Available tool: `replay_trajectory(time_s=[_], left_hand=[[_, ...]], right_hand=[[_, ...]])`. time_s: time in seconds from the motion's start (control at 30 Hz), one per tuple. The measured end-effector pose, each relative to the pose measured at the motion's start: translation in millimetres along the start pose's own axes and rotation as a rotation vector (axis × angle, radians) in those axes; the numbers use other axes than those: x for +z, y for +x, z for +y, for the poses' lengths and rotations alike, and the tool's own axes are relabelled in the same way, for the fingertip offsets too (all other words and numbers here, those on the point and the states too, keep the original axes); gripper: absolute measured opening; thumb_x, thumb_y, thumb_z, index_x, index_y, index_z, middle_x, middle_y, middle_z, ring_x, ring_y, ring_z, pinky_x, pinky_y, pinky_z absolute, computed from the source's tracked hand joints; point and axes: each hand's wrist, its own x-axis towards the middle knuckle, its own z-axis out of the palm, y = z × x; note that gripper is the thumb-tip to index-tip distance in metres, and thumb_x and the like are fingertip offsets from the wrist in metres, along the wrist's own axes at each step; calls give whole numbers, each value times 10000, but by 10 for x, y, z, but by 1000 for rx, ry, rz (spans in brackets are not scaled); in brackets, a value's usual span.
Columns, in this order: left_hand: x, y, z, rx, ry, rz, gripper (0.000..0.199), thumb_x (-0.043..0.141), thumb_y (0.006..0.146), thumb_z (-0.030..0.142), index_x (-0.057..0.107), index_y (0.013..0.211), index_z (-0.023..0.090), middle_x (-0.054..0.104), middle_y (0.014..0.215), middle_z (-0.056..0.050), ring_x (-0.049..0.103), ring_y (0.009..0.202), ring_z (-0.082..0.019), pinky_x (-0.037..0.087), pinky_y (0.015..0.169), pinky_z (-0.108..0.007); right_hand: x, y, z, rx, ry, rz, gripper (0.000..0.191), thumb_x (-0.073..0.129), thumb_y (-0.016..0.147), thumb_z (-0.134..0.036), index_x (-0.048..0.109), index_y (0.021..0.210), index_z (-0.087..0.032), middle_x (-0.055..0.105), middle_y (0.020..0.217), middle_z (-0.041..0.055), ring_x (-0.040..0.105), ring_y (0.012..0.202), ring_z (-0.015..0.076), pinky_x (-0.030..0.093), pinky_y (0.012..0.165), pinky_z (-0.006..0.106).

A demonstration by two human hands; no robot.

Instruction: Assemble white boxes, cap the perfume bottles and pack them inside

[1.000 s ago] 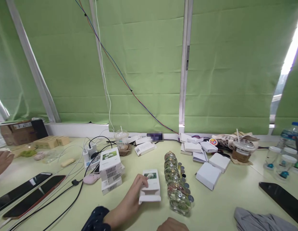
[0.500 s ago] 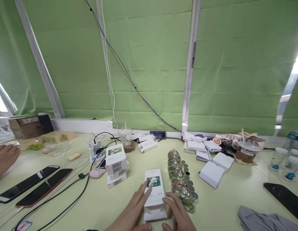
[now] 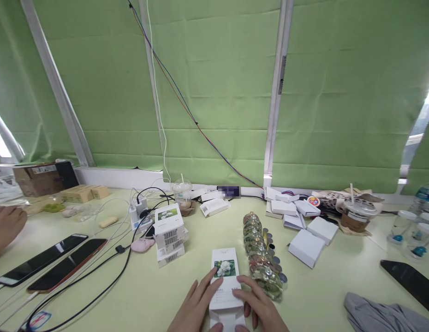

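Tabletop [image 3: 141,295] beneath, left hand [image 3: 193,308] and right hand [image 3: 265,311] — fingers bent — grip a white box [image 3: 224,299] between them

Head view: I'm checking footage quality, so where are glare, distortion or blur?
In the head view, daylight glares through the right window gap and a reflection streaks the white-edged smartphone; there, the left post leans, likely lens distortion, and pixelation partly masks a dark object; head view, the handled flower-printed box is fairly sharp, its smallest print illegible.
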Motion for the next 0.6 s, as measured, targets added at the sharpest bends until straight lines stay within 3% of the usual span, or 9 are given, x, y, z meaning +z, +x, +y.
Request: replay_trajectory(time_s=[0.13,0.37,0.6], left_hand=[[-3,-1,-1,-5,-17,26,716,552,857,485,208,1475,375,268,1564,-76,364,1369,-348,316,1084,-584],[54,-14,-43,-13,-36,56,581,467,904,450,275,1449,389,316,1546,-50,394,1355,-317,387,1069,-531],[134,-8,-87,-27,-1,104,514,437,917,432,335,1418,388,364,1521,-40,422,1336,-306,412,1061,-517]], right_hand=[[-39,13,-68,18,4,-10,456,653,805,-321,543,1246,-276,475,1402,145,673,703,137,561,503,187],[2,22,-88,17,0,109,296,566,864,-317,583,1153,-257,545,1332,142,665,652,124,568,547,193],[-35,57,-122,-51,-120,149,230,547,878,-308,610,1090,-244,610,1247,128,690,672,149,578,611,215]])
